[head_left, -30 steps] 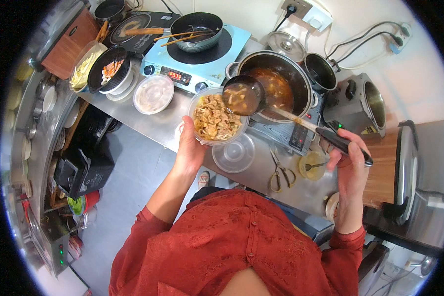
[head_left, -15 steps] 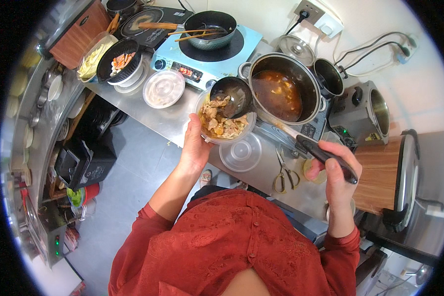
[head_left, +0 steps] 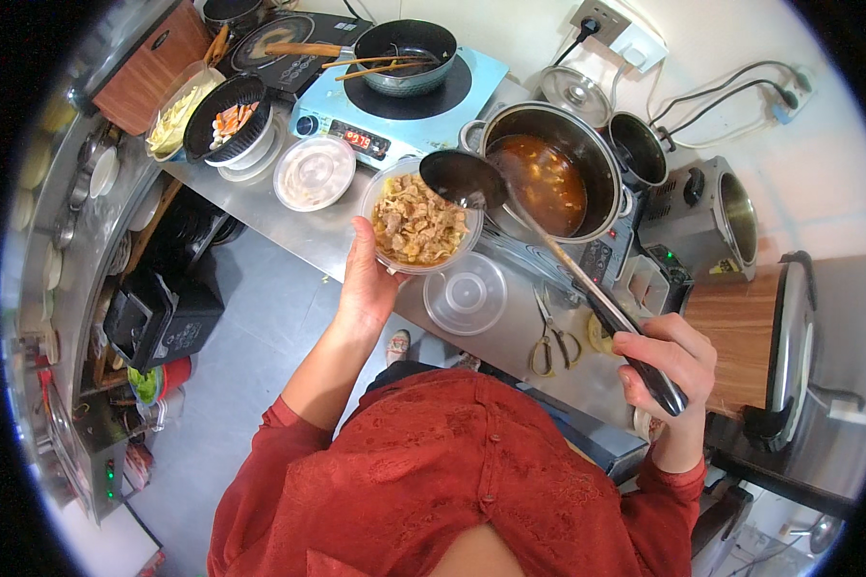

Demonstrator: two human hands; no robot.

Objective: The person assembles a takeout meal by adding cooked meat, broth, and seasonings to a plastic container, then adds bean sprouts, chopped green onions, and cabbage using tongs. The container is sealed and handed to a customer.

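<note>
My left hand (head_left: 370,279) is closed round the near left side of a clear plastic bowl (head_left: 369,213). Pieces of cooked meat (head_left: 419,226) in brown sauce fill the bowl. My right hand (head_left: 672,370) grips the black handle of a ladle (head_left: 464,180). The ladle's dark head hangs over the bowl's upper right edge, with little left in it that I can make out. Just right of the ladle head stands a large steel pot (head_left: 570,117) holding red-brown broth with pieces in it. A clear round lid (head_left: 465,294) lies on the counter below the bowl.
Scissors (head_left: 553,337) lie near the counter's front edge. A lidded tub (head_left: 315,173) stands left of the bowl. Behind are a blue induction cooker (head_left: 476,82) and a wok (head_left: 409,67) with chopsticks across it. A black bowl of sliced food (head_left: 226,123) stands farther left.
The ladle has been tipped and lifted off the food, uncovering the meat in the bowl. My right hand has turned and moved slightly down and right.
</note>
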